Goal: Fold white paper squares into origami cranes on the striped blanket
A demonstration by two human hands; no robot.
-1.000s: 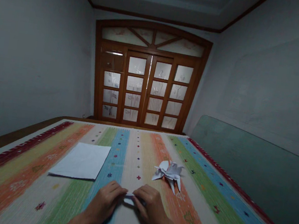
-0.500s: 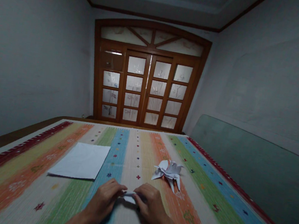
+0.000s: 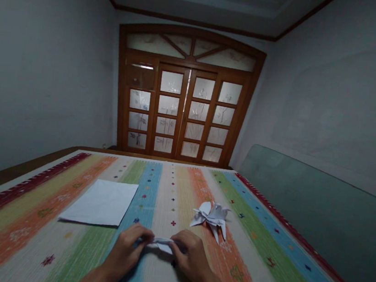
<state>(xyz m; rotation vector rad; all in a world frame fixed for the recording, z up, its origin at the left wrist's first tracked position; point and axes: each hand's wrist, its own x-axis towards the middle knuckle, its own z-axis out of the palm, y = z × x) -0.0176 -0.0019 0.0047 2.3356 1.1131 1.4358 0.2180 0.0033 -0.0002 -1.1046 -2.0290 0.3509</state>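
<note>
Dim overall, with pale light through the door panes (image 3: 168,105) at upper centre; edges stretched, upper-right corner blurred.

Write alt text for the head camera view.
A left hand and a right hand hold a small folded white paper over a striped tablecloth. Farther off, a flat white sheet lies left and a folded paper figure right; wooden doors stand behind.
</note>
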